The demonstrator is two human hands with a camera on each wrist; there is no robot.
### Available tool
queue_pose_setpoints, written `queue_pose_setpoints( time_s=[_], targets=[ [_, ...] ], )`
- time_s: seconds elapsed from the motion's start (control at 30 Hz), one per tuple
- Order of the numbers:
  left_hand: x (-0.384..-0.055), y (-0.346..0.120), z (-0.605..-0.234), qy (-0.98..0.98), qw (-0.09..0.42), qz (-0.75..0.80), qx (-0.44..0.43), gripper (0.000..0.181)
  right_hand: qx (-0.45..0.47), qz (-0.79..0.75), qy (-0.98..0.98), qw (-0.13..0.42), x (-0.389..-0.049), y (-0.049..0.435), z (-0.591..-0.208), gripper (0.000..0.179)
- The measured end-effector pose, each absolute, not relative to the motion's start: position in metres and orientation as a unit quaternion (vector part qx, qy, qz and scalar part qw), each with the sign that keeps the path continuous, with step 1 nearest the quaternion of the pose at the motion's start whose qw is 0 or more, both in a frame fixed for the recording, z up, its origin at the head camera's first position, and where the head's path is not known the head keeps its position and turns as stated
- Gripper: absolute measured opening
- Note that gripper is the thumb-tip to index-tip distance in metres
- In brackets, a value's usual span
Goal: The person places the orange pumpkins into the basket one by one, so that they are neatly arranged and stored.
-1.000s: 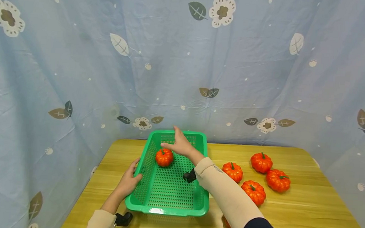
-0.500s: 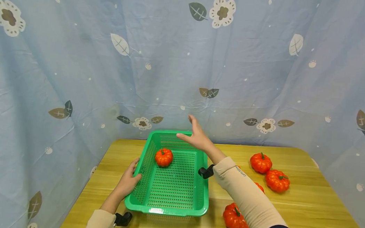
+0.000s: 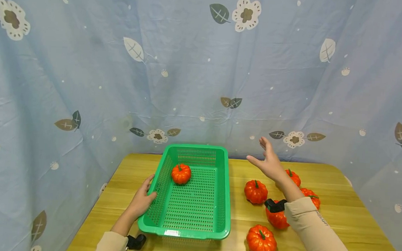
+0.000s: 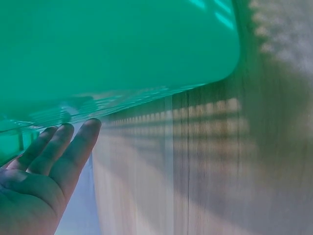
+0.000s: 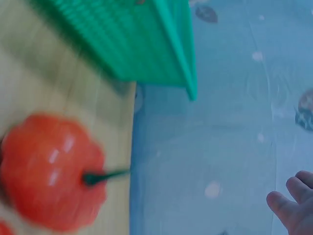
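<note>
My left hand [image 3: 142, 201] rests against the left side of the green plastic basket [image 3: 227, 204], its thumb at the rim. In the left wrist view, nearly straight fingers [image 4: 73, 156] touch the basket's outer side. One small orange pumpkin [image 3: 181, 174] with a green stem lies inside, towards the back left. My right hand [image 3: 270, 163] is in the air right of the basket, thumb and fingers spread, holding nothing. Below it are a pumpkin [image 3: 256, 192] by the basket and another pumpkin [image 3: 277, 218], partly hidden by the black wrist camera.
A pumpkin [image 3: 261, 242] sits at the front right of the basket. Two further pumpkins, one at the back [image 3: 293, 177] and one farther right [image 3: 312, 197], are partly covered by my right arm. Behind the wooden table [image 3: 347, 226] hangs a blue patterned curtain [image 3: 191, 63].
My right hand has moved right, from over the basket to above the pumpkins on the table. The left hand, the basket and the pumpkin inside have stayed in place.
</note>
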State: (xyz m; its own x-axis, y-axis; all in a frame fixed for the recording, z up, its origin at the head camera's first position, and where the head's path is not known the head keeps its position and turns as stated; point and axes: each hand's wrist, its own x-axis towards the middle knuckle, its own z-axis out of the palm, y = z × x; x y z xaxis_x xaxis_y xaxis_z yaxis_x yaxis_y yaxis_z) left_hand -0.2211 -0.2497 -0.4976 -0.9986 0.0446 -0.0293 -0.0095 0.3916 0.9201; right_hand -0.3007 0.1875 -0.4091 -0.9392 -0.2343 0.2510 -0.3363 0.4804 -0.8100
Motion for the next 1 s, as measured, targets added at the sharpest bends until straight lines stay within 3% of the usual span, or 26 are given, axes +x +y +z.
queue_pose_setpoints(
  time_s=[0.5, 1.0],
  targets=[
    [-0.219, -0.248, -0.497, 0.834, 0.019, 0.551, 0.008, 0.067, 0.113, 0.478, -0.869, 0.063, -0.247, 0.274, -0.445, 0.09],
    [-0.219, -0.248, -0.496, 0.832, 0.021, 0.554, 0.011, 0.067, 0.047, 0.497, -0.867, 0.013, -0.187, 0.324, -0.476, 0.088]
  ],
)
